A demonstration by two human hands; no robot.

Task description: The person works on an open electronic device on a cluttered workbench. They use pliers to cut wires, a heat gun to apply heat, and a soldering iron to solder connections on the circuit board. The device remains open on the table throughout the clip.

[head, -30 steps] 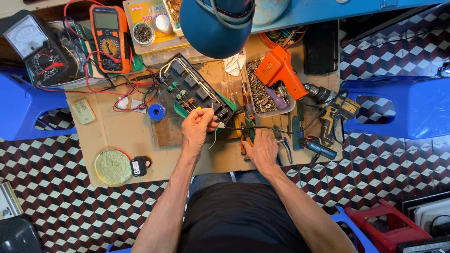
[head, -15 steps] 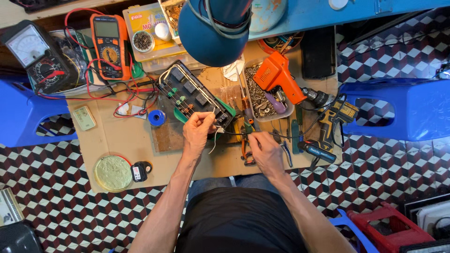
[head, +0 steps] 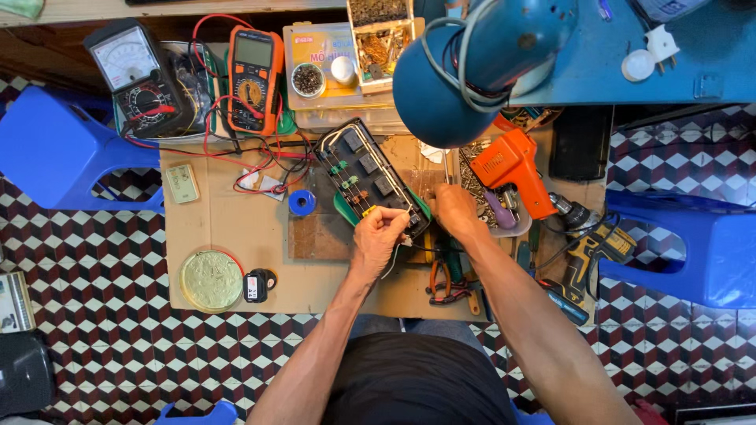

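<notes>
An opened black power strip [head: 366,177] with its wiring and green parts exposed lies slanted on the cardboard work surface [head: 220,236]. My left hand [head: 380,236] is at the strip's near end, fingers pinched on a thin wire. My right hand [head: 455,208] rests just right of that end, fingers curled down beside a tray of small metal parts [head: 472,177]. What it holds is hidden. Red-handled pliers [head: 441,279] lie on the cardboard below my hands.
A blue tape roll [head: 302,202] and red and black test leads sit left of the strip. An orange multimeter [head: 253,79] and an analog meter [head: 138,79] stand at the back. Also here are an orange gun-shaped tool [head: 512,165], a cordless drill [head: 587,244], a blue lamp [head: 472,71], a round tin [head: 210,279] and blue stools [head: 63,149] on both sides.
My right hand has moved up from the pliers to the near end of the power strip. The left hand stays pinched at the strip's end. The camera has shifted slightly.
</notes>
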